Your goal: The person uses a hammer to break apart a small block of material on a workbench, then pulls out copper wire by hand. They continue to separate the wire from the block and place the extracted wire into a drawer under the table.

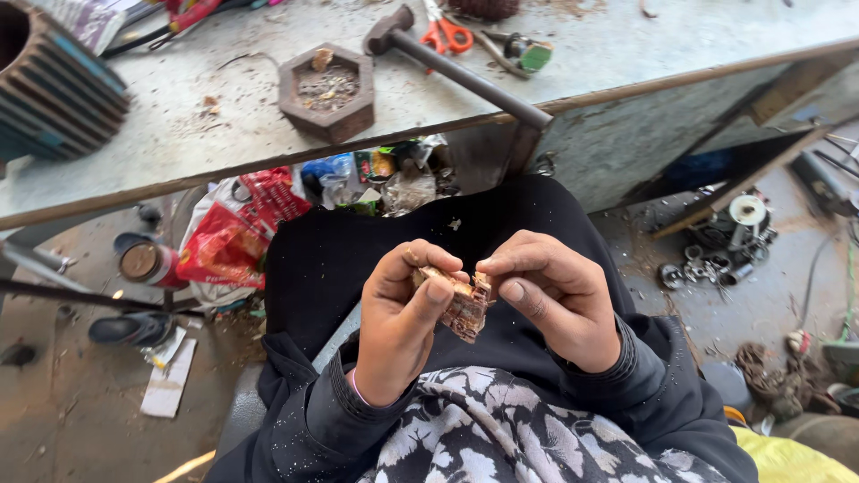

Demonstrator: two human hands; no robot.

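Left hand (400, 313) and right hand (546, 300) meet over the lap, both pinched on one small brownish, coppery piece (463, 306), ragged at the edges. Left thumb lies across its upper face; right thumb and forefinger grip its right end. What the piece is, cannot tell. Thin pink band at left wrist. Dark sleeves (644, 376) on both arms, dusted with pale specks; patterned black-and-white cloth (501, 429) below.

Lap covered in black fabric (358, 250). Just beyond the knees, under the bench edge, a heap of crumpled wrappers and a red plastic bag (234, 234). Round can (143, 261) and a dark sandal (134, 328) on the floor to the left. To the right on the floor, a cluster of small metal rings and parts (720, 255).

Further off, the grey workbench (617, 54), scuffed and littered. On it: a hexagonal wooden block (327, 91) with a debris-filled hollow, a hammer (447, 67) whose handle overhangs the edge, orange-handled scissors (445, 31), a ribbed motor housing (54, 85) at far left.
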